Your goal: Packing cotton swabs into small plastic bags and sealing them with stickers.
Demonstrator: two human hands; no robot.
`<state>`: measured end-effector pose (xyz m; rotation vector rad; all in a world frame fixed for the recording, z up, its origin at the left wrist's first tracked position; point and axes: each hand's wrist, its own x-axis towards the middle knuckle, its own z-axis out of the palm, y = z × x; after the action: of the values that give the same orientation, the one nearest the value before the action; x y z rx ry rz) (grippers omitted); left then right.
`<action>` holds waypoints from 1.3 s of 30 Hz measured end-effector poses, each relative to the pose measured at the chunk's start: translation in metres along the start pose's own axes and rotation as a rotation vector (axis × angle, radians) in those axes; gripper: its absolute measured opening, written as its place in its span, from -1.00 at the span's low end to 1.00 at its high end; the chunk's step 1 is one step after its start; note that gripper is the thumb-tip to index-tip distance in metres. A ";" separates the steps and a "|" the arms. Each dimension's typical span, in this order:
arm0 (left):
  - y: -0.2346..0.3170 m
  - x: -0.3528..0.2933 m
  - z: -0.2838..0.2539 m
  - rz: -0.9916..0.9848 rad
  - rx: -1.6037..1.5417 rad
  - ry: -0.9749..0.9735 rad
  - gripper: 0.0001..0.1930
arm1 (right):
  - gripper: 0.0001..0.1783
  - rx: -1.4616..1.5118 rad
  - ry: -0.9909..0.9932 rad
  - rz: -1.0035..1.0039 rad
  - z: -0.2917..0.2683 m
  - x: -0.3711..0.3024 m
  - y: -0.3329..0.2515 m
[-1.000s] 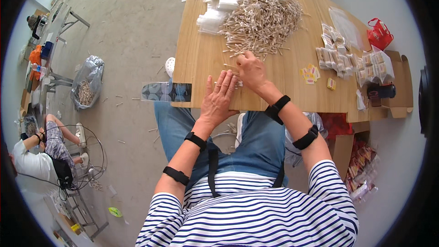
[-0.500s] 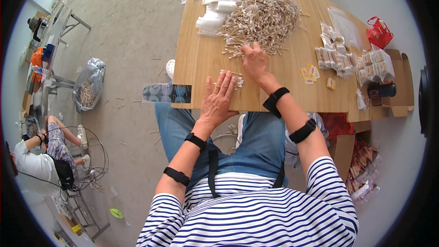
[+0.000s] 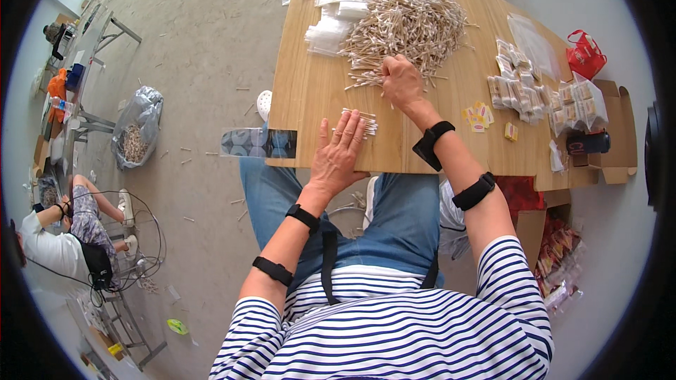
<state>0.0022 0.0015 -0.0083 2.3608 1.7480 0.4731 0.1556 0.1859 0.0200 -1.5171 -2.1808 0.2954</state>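
Observation:
A large heap of cotton swabs (image 3: 405, 21) covers the far middle of the wooden table (image 3: 310, 98). My right hand (image 3: 403, 83) is at the heap's near edge, fingers pinched together. A swab's white tip shows just below that hand; how many swabs the fingers hold is hidden. Nearer to me, my left hand (image 3: 338, 151) lies flat with its fingers stretched out. Its fingertips rest on a small row of cotton swabs (image 3: 370, 124), partly covered by them, with white tips showing on the right.
Clear plastic sleeves (image 3: 329, 34) lie left of the heap. On the right are packed swab bundles (image 3: 517, 88), yellow cards (image 3: 479, 116), a small yellow box (image 3: 511, 131) and a red bag (image 3: 586, 55). A swab-filled bag (image 3: 135, 137) stands on the floor. Another person (image 3: 60, 246) sits left.
My right hand has shifted slightly right and up along the heap's near edge, still pinched. The left hand stays flat on the small row of swabs.

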 end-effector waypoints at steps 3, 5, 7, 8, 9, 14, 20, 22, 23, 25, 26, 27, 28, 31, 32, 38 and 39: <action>0.001 0.001 -0.001 -0.001 0.017 -0.014 0.35 | -0.89 -0.086 0.005 -0.004 0.003 0.000 0.002; 0.001 0.000 -0.002 -0.001 0.023 -0.018 0.36 | -0.89 -0.098 -0.061 0.010 0.003 -0.001 -0.002; 0.000 0.000 -0.002 0.001 0.028 -0.022 0.36 | -0.89 -0.111 -0.126 0.024 0.003 -0.001 -0.002; 0.001 0.000 -0.002 0.003 0.021 -0.020 0.36 | -0.91 -0.062 -0.082 0.014 0.003 0.000 0.000; 0.001 0.001 -0.002 0.006 0.014 -0.019 0.36 | -0.92 -0.013 -0.038 0.003 0.003 0.002 0.003; 0.002 0.002 -0.001 0.002 0.007 -0.018 0.36 | -0.92 0.030 0.079 -0.010 0.000 0.014 0.018; -0.001 -0.002 -0.002 -0.014 0.009 -0.022 0.35 | -0.93 0.045 0.084 -0.015 -0.005 0.008 0.007; 0.001 0.000 -0.003 -0.012 0.014 -0.024 0.35 | -0.93 0.043 0.087 -0.012 -0.002 0.006 0.013; 0.002 0.001 -0.003 -0.001 0.013 -0.026 0.35 | -0.97 0.140 0.185 -0.068 0.000 0.007 0.022; 0.002 0.001 -0.002 0.007 0.012 -0.030 0.34 | -0.93 0.239 0.281 -0.124 0.001 0.012 0.030; 0.001 0.001 -0.002 -0.006 0.003 -0.028 0.34 | -0.94 0.406 0.237 0.052 -0.001 0.015 0.031; 0.001 0.000 -0.002 -0.017 -0.006 -0.026 0.34 | -0.95 0.570 0.191 0.229 -0.002 0.020 0.031; 0.001 0.001 -0.002 -0.015 -0.006 -0.026 0.34 | -0.98 0.657 0.234 0.231 -0.002 0.026 0.031; 0.001 0.001 -0.001 -0.008 0.005 -0.028 0.34 | -0.97 0.800 0.207 0.348 -0.010 0.024 0.035; 0.000 0.000 0.000 -0.012 0.004 -0.023 0.35 | -0.97 0.801 0.203 0.347 -0.012 0.022 0.033; 0.002 0.002 0.000 -0.004 0.005 -0.006 0.36 | -0.96 0.702 0.064 0.476 -0.009 0.012 0.044; 0.004 0.004 0.000 0.006 -0.001 -0.004 0.36 | -0.95 0.492 0.124 0.320 -0.006 0.008 0.055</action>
<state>0.0074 0.0045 -0.0067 2.3653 1.7386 0.4693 0.2018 0.2136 0.0035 -1.5337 -1.6056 0.7579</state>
